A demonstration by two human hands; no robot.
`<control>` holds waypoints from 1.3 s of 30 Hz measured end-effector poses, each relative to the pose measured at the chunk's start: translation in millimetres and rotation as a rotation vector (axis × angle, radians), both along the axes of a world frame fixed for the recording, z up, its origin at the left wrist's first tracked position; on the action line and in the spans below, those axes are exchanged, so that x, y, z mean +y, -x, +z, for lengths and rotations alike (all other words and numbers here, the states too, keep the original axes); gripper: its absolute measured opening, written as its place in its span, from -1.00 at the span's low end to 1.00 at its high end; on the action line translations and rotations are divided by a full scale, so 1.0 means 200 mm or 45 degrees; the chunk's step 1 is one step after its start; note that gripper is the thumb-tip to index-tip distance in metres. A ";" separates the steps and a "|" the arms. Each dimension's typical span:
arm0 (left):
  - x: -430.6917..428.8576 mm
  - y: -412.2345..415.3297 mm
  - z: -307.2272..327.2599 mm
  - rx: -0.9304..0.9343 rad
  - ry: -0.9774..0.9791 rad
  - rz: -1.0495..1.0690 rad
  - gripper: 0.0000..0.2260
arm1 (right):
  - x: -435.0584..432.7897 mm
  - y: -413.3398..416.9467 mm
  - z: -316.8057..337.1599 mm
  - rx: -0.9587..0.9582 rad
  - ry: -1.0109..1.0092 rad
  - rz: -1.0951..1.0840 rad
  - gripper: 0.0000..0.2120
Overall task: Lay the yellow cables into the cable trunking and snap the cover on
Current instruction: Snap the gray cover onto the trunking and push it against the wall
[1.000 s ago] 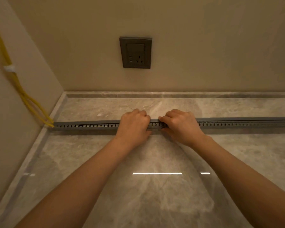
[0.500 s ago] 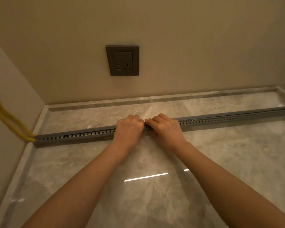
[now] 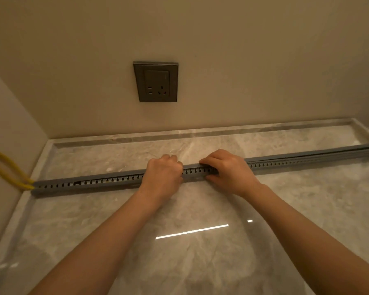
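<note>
Hands gripped cable trunking (image 3: 107, 184) on counter (image 3: 200, 262).
I saw left hand (image 3: 163, 173), right hand (image 3: 228, 170) fingers curled over its top; yellow cables (image 3: 6, 167) entered left end.

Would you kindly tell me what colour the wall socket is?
The wall socket is dark grey, seen best in the head view.

- The left forearm (image 3: 107, 239) is reaching from the lower left of the frame up toward the centre, with the wrist in line.
- The left hand (image 3: 163, 173) is lying back-up at the centre, its fingers curling over the top of the cable trunking (image 3: 94, 182), fingertips out of sight.
- The right forearm (image 3: 303, 228) is reaching from the lower right toward the centre.
- The right hand (image 3: 229, 170) is sitting just right of the left hand, apart from it. Its fingers are hooking over the trunking's top and its thumb (image 3: 211, 178) is pressing on the near side.
</note>
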State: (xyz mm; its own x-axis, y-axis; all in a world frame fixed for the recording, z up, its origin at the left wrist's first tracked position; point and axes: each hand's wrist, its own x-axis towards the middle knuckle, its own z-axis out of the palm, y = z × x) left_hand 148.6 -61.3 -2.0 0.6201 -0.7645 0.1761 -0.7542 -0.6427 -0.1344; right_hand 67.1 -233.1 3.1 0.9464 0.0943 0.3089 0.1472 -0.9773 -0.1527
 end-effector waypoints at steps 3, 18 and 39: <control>-0.01 0.01 0.00 0.005 -0.022 0.037 -0.77 | -0.09 0.03 0.01 0.021 0.032 0.011 -0.66; -0.04 0.07 0.03 0.079 -0.137 0.143 -0.76 | -0.23 0.10 -0.01 -0.020 0.124 0.068 -0.71; -0.44 0.28 0.04 0.214 0.096 0.182 -0.86 | -0.26 0.09 -0.02 -0.055 0.071 0.133 -0.83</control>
